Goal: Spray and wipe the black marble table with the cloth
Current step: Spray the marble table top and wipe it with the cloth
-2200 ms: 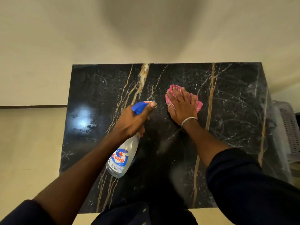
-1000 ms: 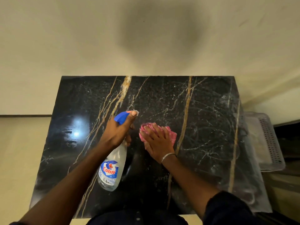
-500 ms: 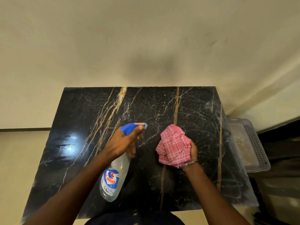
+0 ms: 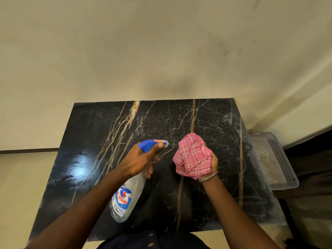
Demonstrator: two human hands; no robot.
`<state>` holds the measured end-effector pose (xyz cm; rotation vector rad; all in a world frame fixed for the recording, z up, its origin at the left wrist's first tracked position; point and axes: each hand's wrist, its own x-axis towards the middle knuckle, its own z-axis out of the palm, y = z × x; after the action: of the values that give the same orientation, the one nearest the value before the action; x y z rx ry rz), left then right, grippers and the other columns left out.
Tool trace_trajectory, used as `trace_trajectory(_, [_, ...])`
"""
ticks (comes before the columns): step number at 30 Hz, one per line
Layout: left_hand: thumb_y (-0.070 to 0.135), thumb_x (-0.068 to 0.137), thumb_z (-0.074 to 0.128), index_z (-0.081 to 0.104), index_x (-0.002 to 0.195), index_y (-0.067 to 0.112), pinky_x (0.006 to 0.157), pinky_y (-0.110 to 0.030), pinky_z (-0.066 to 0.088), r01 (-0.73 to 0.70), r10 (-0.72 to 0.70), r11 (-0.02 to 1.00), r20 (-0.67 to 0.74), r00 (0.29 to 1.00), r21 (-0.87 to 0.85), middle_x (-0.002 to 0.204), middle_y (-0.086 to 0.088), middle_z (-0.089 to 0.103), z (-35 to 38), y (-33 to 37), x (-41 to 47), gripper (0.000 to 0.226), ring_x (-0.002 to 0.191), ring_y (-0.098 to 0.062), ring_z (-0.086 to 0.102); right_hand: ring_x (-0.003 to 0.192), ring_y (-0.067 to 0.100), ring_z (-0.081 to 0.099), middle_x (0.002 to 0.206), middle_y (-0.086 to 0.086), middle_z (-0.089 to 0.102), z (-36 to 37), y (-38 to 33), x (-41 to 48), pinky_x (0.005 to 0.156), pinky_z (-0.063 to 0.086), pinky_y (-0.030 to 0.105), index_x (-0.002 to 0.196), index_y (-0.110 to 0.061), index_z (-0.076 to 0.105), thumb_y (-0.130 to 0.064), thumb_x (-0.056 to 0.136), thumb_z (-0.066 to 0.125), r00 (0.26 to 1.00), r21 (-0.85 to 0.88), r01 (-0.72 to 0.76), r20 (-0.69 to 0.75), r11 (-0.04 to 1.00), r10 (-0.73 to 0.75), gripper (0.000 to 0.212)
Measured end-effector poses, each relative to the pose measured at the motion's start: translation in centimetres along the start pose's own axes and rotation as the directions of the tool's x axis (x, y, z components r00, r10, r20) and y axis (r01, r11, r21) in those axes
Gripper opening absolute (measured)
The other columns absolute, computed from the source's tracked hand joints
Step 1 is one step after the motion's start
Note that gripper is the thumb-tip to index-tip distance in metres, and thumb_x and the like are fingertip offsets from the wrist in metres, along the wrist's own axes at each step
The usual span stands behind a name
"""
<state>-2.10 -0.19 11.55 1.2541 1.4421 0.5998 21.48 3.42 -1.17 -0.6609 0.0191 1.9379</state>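
Left hand (image 4: 138, 161) grips the Colin spray bottle (image 4: 125, 196), nozzle aimed at the bunched pink checked cloth (image 4: 193, 156) clutched in right hand (image 4: 212, 163), both above the black marble table (image 4: 93, 133).

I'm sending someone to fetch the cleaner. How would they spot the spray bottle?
Find the black marble table against the cream wall. Above its middle, the left hand holds the spray bottle, its nozzle aimed at the pink cloth. It alone is clear plastic, with a blue trigger head.
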Motion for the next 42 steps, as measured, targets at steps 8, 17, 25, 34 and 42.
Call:
trace_trajectory(8, [0.067,0.08,0.041,0.06,0.083,0.011,0.058,-0.031,0.056,-0.018,0.018,1.0,0.008,1.0,0.0,0.049,-0.007,0.06,0.8,-0.2,-0.4,0.06,0.046,-0.023,0.062,0.103,0.041,0.067,0.121,0.02,0.066,-0.2,-0.8,0.4,0.075,0.057,0.057,0.11,-0.005,0.073,-0.028,0.042,0.093,1.0,-0.01,0.013,-0.001,1.0,-0.013,0.075])
trace_trajectory(17, [0.064,0.084,0.039,0.06,0.086,0.014,0.064,-0.039,0.058,-0.04,0.039,0.999,-0.05,0.998,-0.013,0.047,-0.004,0.061,1.2,-0.3,0.2,0.054,0.045,-0.025,0.062,0.1,0.04,0.068,0.115,0.018,0.069,-0.1,-1.5,1.2,0.082,0.054,0.056,0.106,-0.007,0.075,-0.038,0.068,0.061,0.992,-0.042,0.018,-0.12,0.999,-0.023,0.051])
trace_trajectory(25, [0.073,0.076,0.038,0.061,0.087,0.003,0.058,-0.03,0.057,-0.008,0.007,1.0,-0.151,0.989,-0.004,0.045,-0.005,0.058,0.6,-0.9,1.4,0.075,0.046,-0.025,0.062,0.121,0.004,0.056,0.13,-0.008,0.062,0.2,-0.6,3.5,0.1,0.045,0.02,0.124,-0.026,0.065,-0.03,0.097,0.047,0.849,-0.961,0.267,0.198,0.075,-0.49,0.033])
trace_trajectory(34, [0.07,0.077,0.039,0.061,0.087,0.0,0.057,-0.033,0.055,0.057,-0.056,0.998,-0.138,0.989,0.001,0.042,0.002,0.055,0.4,-1.4,4.6,0.074,0.044,-0.019,0.061,0.15,0.028,0.013,0.163,0.002,0.015,-5.6,2.3,5.9,0.116,0.004,0.054,0.154,-0.024,0.022,-0.056,0.092,0.028,0.959,-0.403,0.13,0.285,-0.906,0.011,0.071])
trace_trajectory(42, [0.068,0.083,0.041,0.064,0.096,0.004,0.054,-0.028,0.054,0.083,-0.086,0.996,-0.11,0.99,-0.027,0.059,-0.016,0.065,-0.1,-2.5,8.6,0.069,0.047,-0.029,0.065,0.148,0.027,0.02,0.16,0.001,0.024,-3.1,0.7,12.5,0.116,0.017,0.056,0.154,-0.026,0.022,-0.054,0.091,0.031,0.95,-0.389,0.09,0.309,-0.917,-0.038,0.069])
